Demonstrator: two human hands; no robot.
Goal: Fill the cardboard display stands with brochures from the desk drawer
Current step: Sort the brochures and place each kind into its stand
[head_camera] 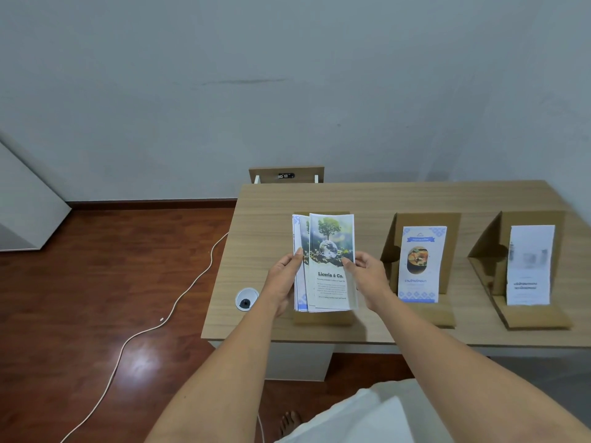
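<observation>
Both my hands hold a fanned stack of brochures [331,238] upright over the leftmost cardboard stand [323,317], whose base shows below the papers. The front sheet shows a tree on a globe and reads "Liceria & Co." My left hand [283,279] grips the stack's left edge; my right hand [367,276] pinches the front sheet's right edge. The middle cardboard stand [391,244] holds a blue-patterned food brochure [420,266]. The right cardboard stand [487,251] holds a pale white brochure [531,266]. No drawer is in view.
The wooden desk [271,219] stands against a grey wall, with a round cable grommet [246,299] near its left front corner. A white cable [179,302] runs across the red-brown floor on the left. My bare foot [289,423] shows below the desk.
</observation>
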